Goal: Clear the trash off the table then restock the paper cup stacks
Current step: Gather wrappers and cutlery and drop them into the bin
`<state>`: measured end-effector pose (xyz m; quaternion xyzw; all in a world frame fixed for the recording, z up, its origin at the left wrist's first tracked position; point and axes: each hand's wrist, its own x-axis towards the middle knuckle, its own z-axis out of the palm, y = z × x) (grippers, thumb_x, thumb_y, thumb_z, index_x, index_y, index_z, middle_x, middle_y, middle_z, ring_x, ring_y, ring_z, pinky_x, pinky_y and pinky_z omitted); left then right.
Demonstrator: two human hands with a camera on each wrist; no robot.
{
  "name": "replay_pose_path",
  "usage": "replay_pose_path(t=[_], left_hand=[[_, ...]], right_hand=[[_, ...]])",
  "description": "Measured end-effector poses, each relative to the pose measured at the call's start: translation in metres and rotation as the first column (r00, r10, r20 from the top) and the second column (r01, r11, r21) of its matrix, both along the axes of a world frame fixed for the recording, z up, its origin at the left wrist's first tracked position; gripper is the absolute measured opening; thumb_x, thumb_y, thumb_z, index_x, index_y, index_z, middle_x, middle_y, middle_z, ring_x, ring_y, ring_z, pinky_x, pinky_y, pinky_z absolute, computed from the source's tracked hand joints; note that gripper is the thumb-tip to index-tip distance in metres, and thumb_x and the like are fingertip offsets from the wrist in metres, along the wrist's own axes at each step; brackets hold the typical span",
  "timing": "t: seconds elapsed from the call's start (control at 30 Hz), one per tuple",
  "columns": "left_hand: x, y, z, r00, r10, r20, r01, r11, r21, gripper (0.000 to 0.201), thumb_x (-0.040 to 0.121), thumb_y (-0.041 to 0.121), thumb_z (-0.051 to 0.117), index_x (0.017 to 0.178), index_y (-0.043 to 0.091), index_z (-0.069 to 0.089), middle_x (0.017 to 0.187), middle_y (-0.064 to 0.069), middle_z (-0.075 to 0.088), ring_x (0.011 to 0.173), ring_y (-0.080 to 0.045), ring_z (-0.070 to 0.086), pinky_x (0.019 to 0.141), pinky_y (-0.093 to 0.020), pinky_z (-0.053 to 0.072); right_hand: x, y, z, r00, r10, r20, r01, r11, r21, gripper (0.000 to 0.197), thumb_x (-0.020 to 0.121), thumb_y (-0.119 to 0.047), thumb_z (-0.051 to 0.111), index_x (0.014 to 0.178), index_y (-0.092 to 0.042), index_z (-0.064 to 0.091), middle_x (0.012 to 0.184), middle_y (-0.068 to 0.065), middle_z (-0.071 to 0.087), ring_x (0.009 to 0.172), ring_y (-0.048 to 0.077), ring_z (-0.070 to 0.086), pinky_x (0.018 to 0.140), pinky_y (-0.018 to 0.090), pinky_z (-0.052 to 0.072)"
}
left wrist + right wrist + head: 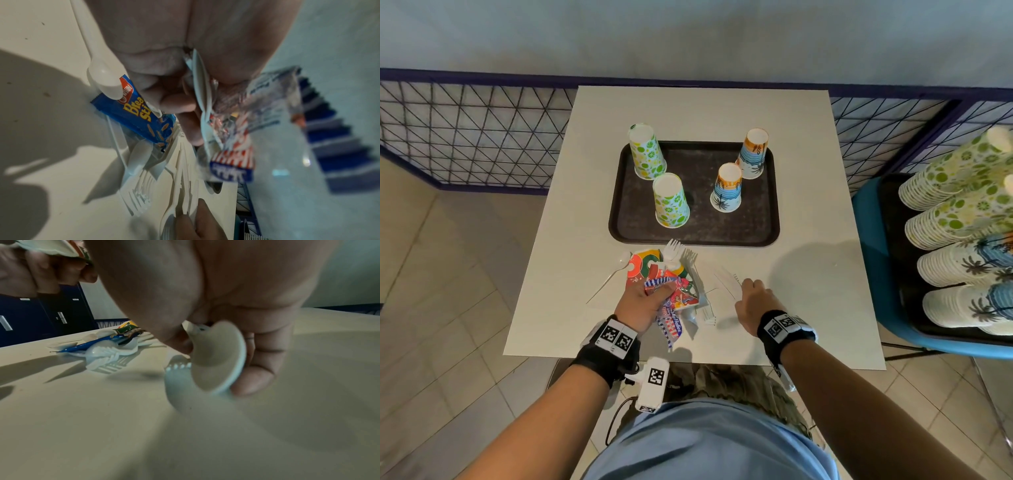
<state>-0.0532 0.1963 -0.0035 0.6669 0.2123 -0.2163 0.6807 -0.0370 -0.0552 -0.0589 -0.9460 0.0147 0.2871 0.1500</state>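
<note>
Trash-clearing step under way; cup restocking not yet begun.

Head view: left hand [642, 303] grips a bunch of snack wrappers [671, 291] on the desk [808, 274]; plastic forks [678, 251] and a spoon [616, 270] lie just beyond and left of its knuckles. Right hand [755, 301], fingers curled, closes on white plastic cutlery [727, 282] beside the left. Tray [756, 233] with four upturned cups [671, 200] sits well beyond both hands; spare cup stacks [962, 240] far right.
Left wrist view: fingers [176, 104] pinch a striped wrapper [232, 146]; a blue wrapper [141, 113] and loose cutlery lie beneath.
Right wrist view: fingers [265, 360] hold a white spoon [216, 356] just above the desk.
Next move, as judged: gather the remaining loose pieces, then carry the lot to a bin, none in view.
</note>
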Motion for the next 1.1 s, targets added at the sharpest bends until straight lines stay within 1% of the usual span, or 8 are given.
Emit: replay_pose_path(t=[0.17, 0.3, 0.43, 0.5, 0.6, 0.77, 0.97, 1.1], left_hand=[[0.004, -0.002, 0.004, 1.000, 0.009, -0.004, -0.009, 1.000, -0.004, 0.015, 0.101, 0.014, 0.068, 0.115, 0.013, 0.073, 0.113, -0.019, 0.080, 0.108, -0.045, 0.075, 0.103, -0.062, 0.055], [0.006, 0.000, 0.000, 0.999, -0.025, 0.023, 0.024, 0.999, 0.048, 0.040, 0.093, 0.037, 0.076, 0.107, 0.000, 0.073, 0.106, -0.032, 0.075, 0.099, -0.055, 0.072, 0.096, -0.070, 0.055], [0.011, 0.001, -0.036, 0.993, -0.112, 0.048, 0.109, 0.991, 0.075, 0.073, 0.080, 0.062, 0.081, 0.102, -0.006, 0.066, 0.103, -0.042, 0.069, 0.093, -0.060, 0.069, 0.093, -0.073, 0.053], [0.015, -0.008, -0.018, 0.990, -0.128, 0.052, 0.122, 0.987, 0.106, 0.071, 0.080, 0.061, 0.078, 0.099, -0.007, 0.068, 0.100, -0.039, 0.071, 0.091, -0.056, 0.071, 0.095, -0.070, 0.053], [0.019, -0.022, 0.006, 0.992, -0.125, 0.030, 0.119, 0.981, 0.152, 0.040, 0.087, 0.046, 0.076, 0.086, 0.006, 0.079, 0.090, -0.021, 0.080, 0.091, -0.045, 0.075, 0.098, -0.061, 0.056], [0.023, -0.027, 0.008, 0.991, -0.136, 0.005, 0.134, 0.978, 0.158, 0.026, 0.097, 0.024, 0.070, 0.073, 0.025, 0.082, 0.087, -0.013, 0.082, 0.088, -0.041, 0.075, 0.096, -0.058, 0.056], [0.024, -0.026, 0.012, 0.988, -0.154, -0.017, 0.155, 0.986, 0.064, 0.018, 0.101, 0.014, 0.066, 0.103, 0.000, 0.078, 0.106, -0.033, 0.074, 0.081, -0.033, 0.073, 0.079, -0.037, 0.057], [0.025, -0.026, 0.013, 0.991, -0.130, 0.002, 0.130, 0.991, 0.016, 0.029, 0.099, 0.016, 0.070, 0.109, -0.011, 0.072, 0.105, -0.033, 0.074, 0.072, -0.024, 0.072, 0.065, -0.024, 0.058]], right_hand=[[0.000, -0.010, 0.019, 0.984, -0.173, -0.040, 0.177, 0.978, 0.111, 0.009, 0.099, -0.024, 0.044, 0.103, -0.018, 0.040, 0.092, 0.005, 0.056, 0.080, 0.031, 0.056, 0.071, 0.036, 0.044], [-0.002, -0.009, 0.048, 0.979, -0.191, 0.064, 0.169, 0.951, 0.258, 0.011, 0.098, -0.020, 0.042, 0.108, -0.014, 0.042, 0.092, 0.007, 0.056, 0.080, 0.032, 0.055, 0.071, 0.036, 0.043], [-0.008, 0.020, 0.080, 0.975, -0.042, 0.219, -0.048, 0.920, 0.389, 0.017, 0.092, -0.020, 0.037, 0.099, -0.008, 0.047, 0.091, 0.018, 0.059, 0.072, 0.038, 0.056, 0.062, 0.040, 0.048], [-0.008, 0.034, 0.088, 0.977, 0.025, 0.211, -0.108, 0.913, 0.394, 0.017, 0.094, -0.025, 0.039, 0.101, -0.011, 0.047, 0.091, 0.015, 0.061, 0.072, 0.036, 0.055, 0.064, 0.041, 0.047], [0.000, 0.048, 0.091, 0.985, 0.073, 0.154, -0.119, 0.941, 0.316, 0.025, 0.101, -0.029, 0.043, 0.119, -0.013, 0.045, 0.109, 0.011, 0.059, 0.091, 0.031, 0.056, 0.077, 0.036, 0.043], [0.010, 0.052, 0.089, 0.965, 0.218, 0.147, -0.236, 0.965, 0.115, 0.038, 0.100, -0.040, 0.034, 0.132, -0.020, 0.036, 0.119, 0.012, 0.052, 0.102, 0.035, 0.061, 0.090, 0.049, 0.054], [0.020, 0.054, 0.096, 0.947, 0.307, 0.093, -0.311, 0.950, 0.035, 0.040, 0.103, -0.039, 0.032, 0.138, -0.020, 0.033, 0.122, 0.014, 0.057, 0.107, 0.038, 0.062, 0.089, 0.045, 0.050], [0.025, 0.057, 0.103, 0.938, 0.338, 0.078, -0.339, 0.941, 0.001, 0.038, 0.105, -0.038, 0.033, 0.138, -0.019, 0.034, 0.126, 0.014, 0.056, 0.111, 0.038, 0.061, 0.082, 0.042, 0.043]])
